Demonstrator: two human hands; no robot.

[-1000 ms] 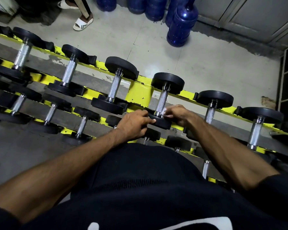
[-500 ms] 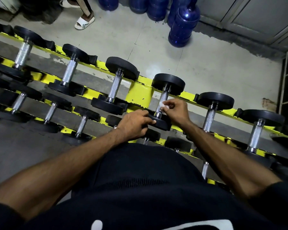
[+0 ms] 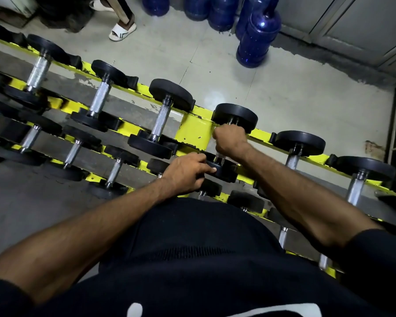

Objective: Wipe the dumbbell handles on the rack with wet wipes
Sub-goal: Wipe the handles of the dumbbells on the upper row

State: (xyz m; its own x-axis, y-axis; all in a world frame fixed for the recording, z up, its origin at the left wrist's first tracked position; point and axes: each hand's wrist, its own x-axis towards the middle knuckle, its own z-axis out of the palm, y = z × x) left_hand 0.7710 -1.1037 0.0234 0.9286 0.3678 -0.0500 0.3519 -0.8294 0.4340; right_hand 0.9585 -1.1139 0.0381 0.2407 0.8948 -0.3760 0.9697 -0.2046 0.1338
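Observation:
A yellow rack [image 3: 193,133] holds several black dumbbells with steel handles across two tiers. My right hand [image 3: 230,140] is wrapped round the upper part of one dumbbell's handle [image 3: 219,159], just below its far black head [image 3: 234,115]. The wet wipe is hidden inside that fist. My left hand [image 3: 188,172] rests on the same dumbbell's near head [image 3: 224,171], fingers curled over its rim.
Neighbouring dumbbells [image 3: 162,117] [image 3: 295,147] sit close on both sides. Blue water jugs [image 3: 258,40] stand on the tiled floor beyond the rack. A person's sandalled foot [image 3: 121,30] is at the far left. A grey cabinet [image 3: 361,26] lines the back wall.
My right hand slid up the handle from its lower end toward the far head, and the white wipe went out of sight inside the fist. My left hand stayed on the near head.

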